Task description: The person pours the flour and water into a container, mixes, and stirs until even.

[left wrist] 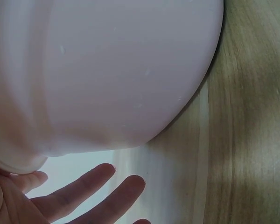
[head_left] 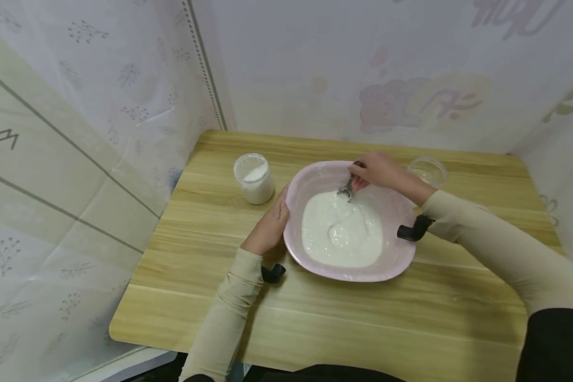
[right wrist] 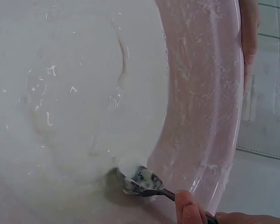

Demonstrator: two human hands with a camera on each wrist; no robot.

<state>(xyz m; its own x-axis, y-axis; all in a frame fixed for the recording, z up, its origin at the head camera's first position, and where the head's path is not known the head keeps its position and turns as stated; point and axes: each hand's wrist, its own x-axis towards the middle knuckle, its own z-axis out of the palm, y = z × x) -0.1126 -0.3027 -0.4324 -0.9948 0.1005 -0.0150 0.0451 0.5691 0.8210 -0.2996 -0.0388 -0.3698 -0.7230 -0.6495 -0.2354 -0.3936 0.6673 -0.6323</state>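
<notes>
A pink plastic basin [head_left: 310, 175] stands on the table, holding a thick white mixture [head_left: 344, 233] with a glossy, swirled surface. My right hand [head_left: 376, 170] grips a metal spoon [right wrist: 142, 181] by its handle over the far side of the basin. The spoon's bowl is coated with white and meets the edge of the mixture. At the basin's left side my left hand [head_left: 270, 225] rests against the rim. The left wrist view shows its fingers [left wrist: 113, 199] spread and fairly straight beside the outer wall.
Left of the basin stands a clear jar [head_left: 255, 183] of white contents. A small clear round dish or lid [head_left: 427, 171] lies behind the right forearm. The wooden table [head_left: 181, 297] backs onto printed fabric walls [head_left: 291, 69].
</notes>
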